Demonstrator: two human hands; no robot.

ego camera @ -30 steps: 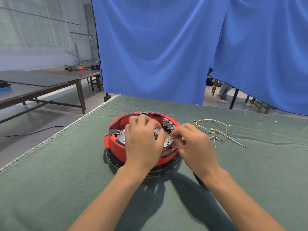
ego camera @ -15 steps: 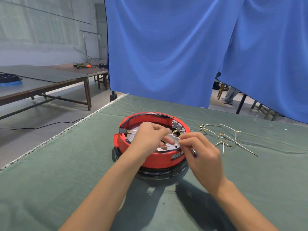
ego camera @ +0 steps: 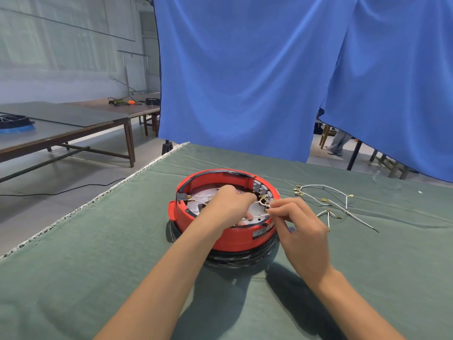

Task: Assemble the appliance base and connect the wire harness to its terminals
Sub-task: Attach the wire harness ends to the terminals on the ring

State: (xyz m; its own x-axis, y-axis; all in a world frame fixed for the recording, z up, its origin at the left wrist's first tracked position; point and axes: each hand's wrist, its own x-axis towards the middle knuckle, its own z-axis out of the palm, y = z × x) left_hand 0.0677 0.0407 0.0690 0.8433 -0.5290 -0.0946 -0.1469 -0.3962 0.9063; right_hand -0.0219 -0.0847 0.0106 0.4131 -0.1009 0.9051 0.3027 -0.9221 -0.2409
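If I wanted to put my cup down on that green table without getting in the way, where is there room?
The green cloth left of the red base, out to the fringed edge, lies bare, as does the strip between the base and the blue curtain. Right of the base is crowded: loose wires sprawl there, and both hands work inside the base.

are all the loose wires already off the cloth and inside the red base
No, several loose white wires with brass terminals lie on the green cloth to the right of the red base.

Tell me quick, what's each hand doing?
Left hand: fingers inside the red base; grip cannot be told.
Right hand: pinching a white wire.
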